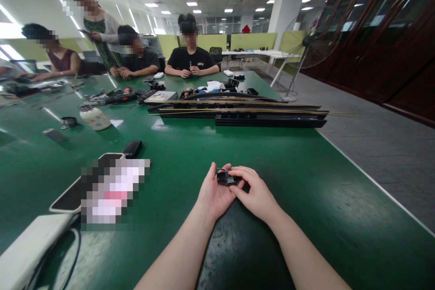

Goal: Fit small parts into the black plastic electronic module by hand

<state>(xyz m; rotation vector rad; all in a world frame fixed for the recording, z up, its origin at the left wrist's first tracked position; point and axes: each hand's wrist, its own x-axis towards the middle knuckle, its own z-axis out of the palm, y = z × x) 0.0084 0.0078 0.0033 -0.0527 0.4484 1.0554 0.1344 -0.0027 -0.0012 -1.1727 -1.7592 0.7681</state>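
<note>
A small black plastic part with an open hollow and a shiny inset rests in my left hand, whose palm is turned up. The fingers of that hand curl behind and under the part. From the right, my right hand pinches the part's right end between thumb and fingers. A thin dark strand shows at the part's upper left edge. Both hands are just above the green table. What the part belongs to is too small to tell.
Long black rails with thin brass-coloured rods lie across the table ahead. On the left are a phone, a white box with a cable, and a pale jar. Several people sit or stand at the far side. A fan stands behind right.
</note>
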